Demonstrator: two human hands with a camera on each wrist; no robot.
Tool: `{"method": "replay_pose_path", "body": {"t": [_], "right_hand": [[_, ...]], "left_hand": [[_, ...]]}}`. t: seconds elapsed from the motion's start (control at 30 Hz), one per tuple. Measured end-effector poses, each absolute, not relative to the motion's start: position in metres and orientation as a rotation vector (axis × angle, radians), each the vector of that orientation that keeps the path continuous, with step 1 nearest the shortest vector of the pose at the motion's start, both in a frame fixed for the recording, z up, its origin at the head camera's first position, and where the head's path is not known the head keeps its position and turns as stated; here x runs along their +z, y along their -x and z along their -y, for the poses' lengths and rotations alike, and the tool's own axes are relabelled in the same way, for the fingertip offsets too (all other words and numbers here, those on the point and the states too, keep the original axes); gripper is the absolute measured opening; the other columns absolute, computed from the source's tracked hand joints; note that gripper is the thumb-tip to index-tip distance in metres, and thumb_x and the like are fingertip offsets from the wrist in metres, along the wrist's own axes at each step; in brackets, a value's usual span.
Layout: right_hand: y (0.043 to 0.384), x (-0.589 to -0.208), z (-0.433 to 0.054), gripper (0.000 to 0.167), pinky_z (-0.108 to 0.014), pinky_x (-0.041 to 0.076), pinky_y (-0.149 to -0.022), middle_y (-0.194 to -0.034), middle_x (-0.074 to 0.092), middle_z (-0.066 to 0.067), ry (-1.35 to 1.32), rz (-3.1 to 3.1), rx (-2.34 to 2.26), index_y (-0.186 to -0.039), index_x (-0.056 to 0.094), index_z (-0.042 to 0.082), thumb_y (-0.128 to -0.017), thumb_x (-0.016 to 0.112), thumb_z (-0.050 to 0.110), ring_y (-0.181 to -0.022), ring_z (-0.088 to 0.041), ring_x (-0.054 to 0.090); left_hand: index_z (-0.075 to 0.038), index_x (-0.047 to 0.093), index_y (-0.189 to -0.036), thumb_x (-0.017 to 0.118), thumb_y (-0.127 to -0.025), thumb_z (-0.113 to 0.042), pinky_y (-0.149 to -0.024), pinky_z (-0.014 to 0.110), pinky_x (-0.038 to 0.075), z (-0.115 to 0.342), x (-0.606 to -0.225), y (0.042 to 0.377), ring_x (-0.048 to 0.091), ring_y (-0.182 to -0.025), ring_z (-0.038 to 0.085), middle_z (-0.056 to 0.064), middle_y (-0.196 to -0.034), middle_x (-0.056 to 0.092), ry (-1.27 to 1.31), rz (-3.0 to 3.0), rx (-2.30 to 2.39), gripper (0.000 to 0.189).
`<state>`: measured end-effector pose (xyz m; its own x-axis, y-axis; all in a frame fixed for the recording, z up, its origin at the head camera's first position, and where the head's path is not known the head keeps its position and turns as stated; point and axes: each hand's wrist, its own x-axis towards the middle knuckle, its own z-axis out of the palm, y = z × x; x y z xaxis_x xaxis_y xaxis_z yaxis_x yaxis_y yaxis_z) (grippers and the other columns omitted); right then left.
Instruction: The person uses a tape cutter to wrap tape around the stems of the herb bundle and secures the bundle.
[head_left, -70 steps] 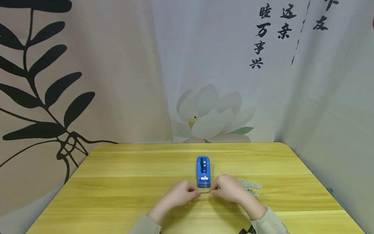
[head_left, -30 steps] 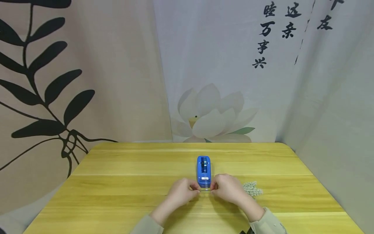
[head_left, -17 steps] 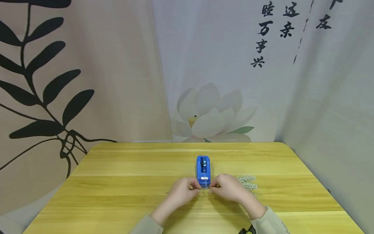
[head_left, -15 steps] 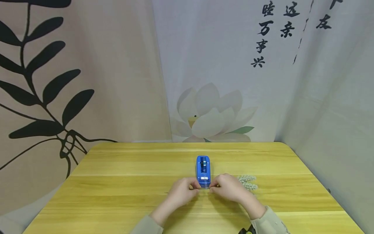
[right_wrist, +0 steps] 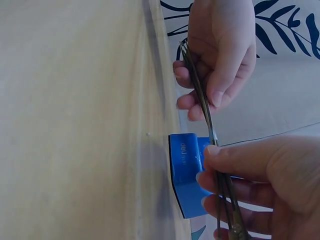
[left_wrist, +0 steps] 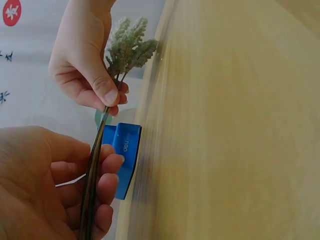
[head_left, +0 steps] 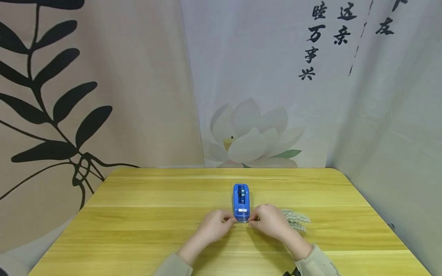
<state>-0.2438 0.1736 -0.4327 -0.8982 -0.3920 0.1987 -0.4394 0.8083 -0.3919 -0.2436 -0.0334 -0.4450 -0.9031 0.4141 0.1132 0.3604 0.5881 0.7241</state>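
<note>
1. Stems of the flower sprigs lie crosswise before the blue tape dispenser, heads rightward.
2. I see 2 hands holding them: the left hand curls its fingers round the stems, the right hand pinches them below the heads.
3. I judge the step as taping; clear tape appears to meet the stems.
4. Next, I'd want a steady grip while wrapping.
</note>
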Motion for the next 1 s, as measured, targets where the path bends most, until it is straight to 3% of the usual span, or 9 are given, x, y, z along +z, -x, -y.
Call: {"method": "replay_pose_path", "body": {"t": [0.2, 0.47, 0.7, 1.0], "right_hand": [[0.244, -0.434, -0.174, 0.007, -0.029, 0.050, -0.061, -0.075, 0.068, 0.009, -0.632, 2.873, 0.620, -0.074, 0.074, 0.018, -0.075, 0.080, 0.015, -0.066, -0.007, 0.060], [0.250, -0.425, -0.178, 0.008, -0.025, 0.044, -0.052, -0.070, 0.064, 0.014, -0.685, 2.937, 0.707, -0.076, 0.074, 0.018, -0.082, 0.075, 0.023, -0.055, -0.003, 0.048], [0.253, -0.418, -0.179, 0.009, -0.025, 0.042, -0.048, -0.065, 0.060, 0.013, -0.722, 3.011, 0.733, -0.078, 0.075, 0.015, -0.085, 0.072, 0.019, -0.050, -0.005, 0.046], [0.262, -0.420, -0.178, 0.013, -0.027, 0.047, -0.058, -0.067, 0.061, 0.011, -0.793, 2.994, 0.829, -0.069, 0.069, 0.015, -0.079, 0.076, 0.010, -0.059, -0.007, 0.052]], "left_hand": [[-0.007, 0.074, -0.084, 0.065, -0.090, -0.013, -0.055, 0.025, 0.043, 0.033, -0.443, 0.245, 0.048, -0.060, 0.006, -0.006, -0.075, 0.064, -0.721, -2.770, 1.171, 0.012], [-0.009, 0.072, -0.084, 0.066, -0.090, -0.013, -0.059, 0.025, 0.045, 0.031, -0.442, 0.249, 0.051, -0.066, 0.006, -0.006, -0.081, 0.067, -0.765, -2.768, 1.159, 0.010], [-0.012, 0.072, -0.086, 0.066, -0.090, -0.012, -0.067, 0.027, 0.048, 0.030, -0.445, 0.251, 0.055, -0.074, 0.006, -0.007, -0.086, 0.068, -0.758, -2.815, 1.133, 0.007], [-0.016, 0.069, -0.083, 0.068, -0.083, -0.006, -0.074, 0.033, 0.050, 0.030, -0.446, 0.250, 0.058, -0.080, 0.011, -0.005, -0.091, 0.066, -0.703, -2.875, 1.139, 0.010]]}}
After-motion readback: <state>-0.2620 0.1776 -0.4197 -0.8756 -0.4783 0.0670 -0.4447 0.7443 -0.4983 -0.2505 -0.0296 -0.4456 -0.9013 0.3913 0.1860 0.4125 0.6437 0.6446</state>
